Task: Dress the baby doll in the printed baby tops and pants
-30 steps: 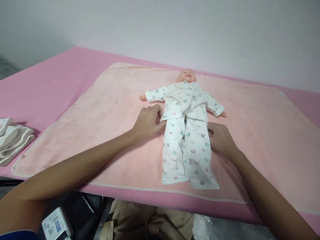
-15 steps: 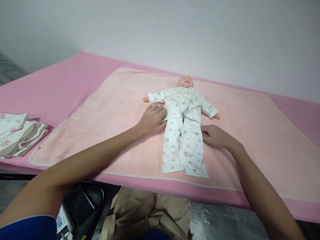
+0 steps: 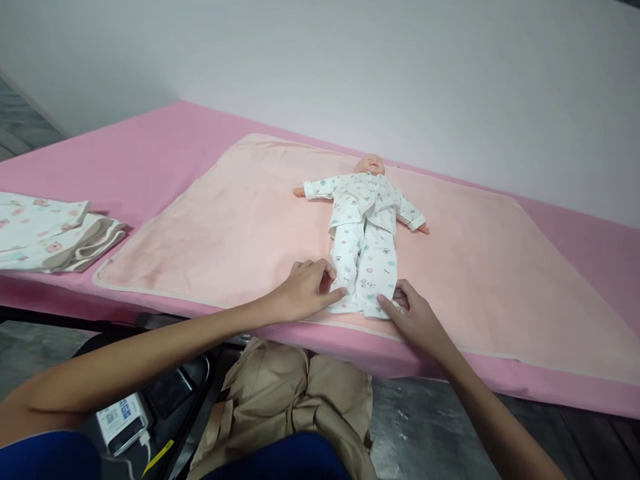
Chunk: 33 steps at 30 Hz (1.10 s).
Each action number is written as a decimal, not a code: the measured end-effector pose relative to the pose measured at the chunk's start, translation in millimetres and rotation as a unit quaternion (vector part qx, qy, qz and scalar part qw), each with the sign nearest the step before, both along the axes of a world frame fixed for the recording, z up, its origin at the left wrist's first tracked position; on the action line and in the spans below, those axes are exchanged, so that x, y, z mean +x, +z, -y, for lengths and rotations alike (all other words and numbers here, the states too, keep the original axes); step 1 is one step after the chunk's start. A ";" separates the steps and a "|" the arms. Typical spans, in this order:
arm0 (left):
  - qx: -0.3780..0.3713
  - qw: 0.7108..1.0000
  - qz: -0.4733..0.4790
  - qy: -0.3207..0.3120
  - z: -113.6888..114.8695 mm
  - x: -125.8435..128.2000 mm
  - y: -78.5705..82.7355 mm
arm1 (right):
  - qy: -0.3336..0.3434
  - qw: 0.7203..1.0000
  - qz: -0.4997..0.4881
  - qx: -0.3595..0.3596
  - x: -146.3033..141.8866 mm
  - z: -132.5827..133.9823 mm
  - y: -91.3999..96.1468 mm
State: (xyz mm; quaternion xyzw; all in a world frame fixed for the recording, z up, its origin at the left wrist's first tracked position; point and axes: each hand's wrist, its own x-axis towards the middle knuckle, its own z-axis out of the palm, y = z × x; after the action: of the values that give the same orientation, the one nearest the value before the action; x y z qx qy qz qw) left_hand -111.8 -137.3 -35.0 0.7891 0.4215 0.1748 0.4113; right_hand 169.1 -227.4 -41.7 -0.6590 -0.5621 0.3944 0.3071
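A baby doll (image 3: 371,165) lies on its back, arms spread, in a white printed jacket (image 3: 353,200) and matching white trousers (image 3: 364,267). Beside the lower trouser leg, my left hand (image 3: 305,290) rests with its thumb stretched over the cloth and its fingers loosely curled, a gap between them. On the other side my right hand (image 3: 413,313) has its thumb on the leg near the hem and its fingers bent at the edge, pinching the cloth there. The doll's feet do not show; the trouser legs cover them.
Under the doll is a light pink blanket (image 3: 225,220) on a pink-covered table (image 3: 165,147). Folded printed cloths (image 3: 60,233) lie at the left. A wall rises behind. Below the front edge, a white device with a cable (image 3: 123,423) sits near a dark phone-like object (image 3: 170,393).
Both hands have moved from the doll's waist and hip down to the lower trouser legs. The trouser hems now sit closer together, and the view has shifted slightly.
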 end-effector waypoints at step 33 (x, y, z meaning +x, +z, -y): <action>0.144 0.987 -0.071 -0.030 26.7 -43.9 -11.8 | 0.093 0.845 0.395 0.349 -70.5 43.7 -18.3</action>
State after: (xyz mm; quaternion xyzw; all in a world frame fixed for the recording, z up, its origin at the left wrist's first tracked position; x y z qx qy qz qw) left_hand -155.7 -164.0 -46.8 0.8627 0.3962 0.1654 0.2673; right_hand 98.7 -271.1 -60.0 -0.5528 -0.7950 -0.0949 0.2310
